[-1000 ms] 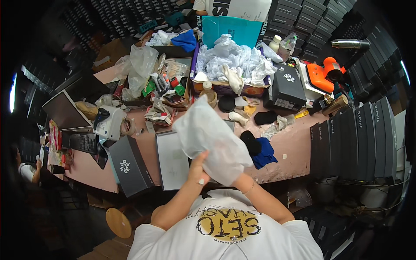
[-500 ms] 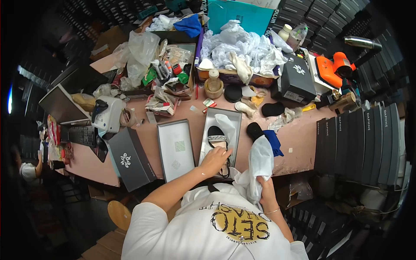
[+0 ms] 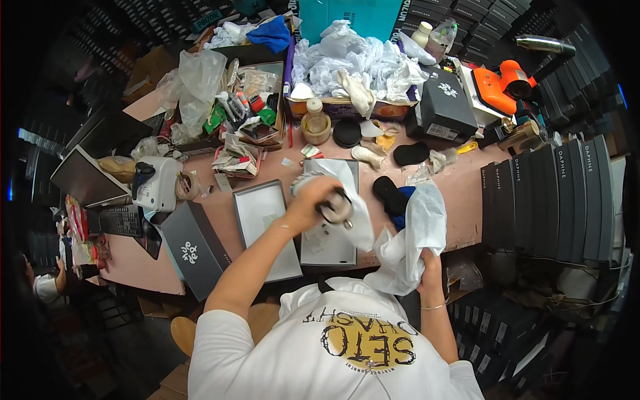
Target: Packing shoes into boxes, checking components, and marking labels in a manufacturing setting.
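My left hand (image 3: 309, 204) is closed around a sandal (image 3: 335, 208) with a black strap, held above the grey shoebox base (image 3: 343, 255). White paper (image 3: 359, 223) hangs beside the sandal over the box's right side. At the right, my right hand (image 3: 430, 268) grips a large crumpled white tissue sheet (image 3: 427, 207), which drapes down toward my shirt. Behind that sheet lie a black soft pad (image 3: 387, 193) and a blue cloth (image 3: 399, 221), both partly covered. Left of the box base lies its shallow grey lid (image 3: 257, 197), inner side up.
A dark shoebox (image 3: 193, 243) leans at the table's left, beside a white label printer (image 3: 160, 187). Behind stand a carton of crumpled paper (image 3: 343, 60) and a bottle in a tape roll (image 3: 315, 127). Upright dark shoeboxes (image 3: 553, 200) line the right side.
My left hand has lifted the sandal out of the box, and white paper has come up beside it. My right hand has moved slightly right and up, with the tissue sheet spread wider.
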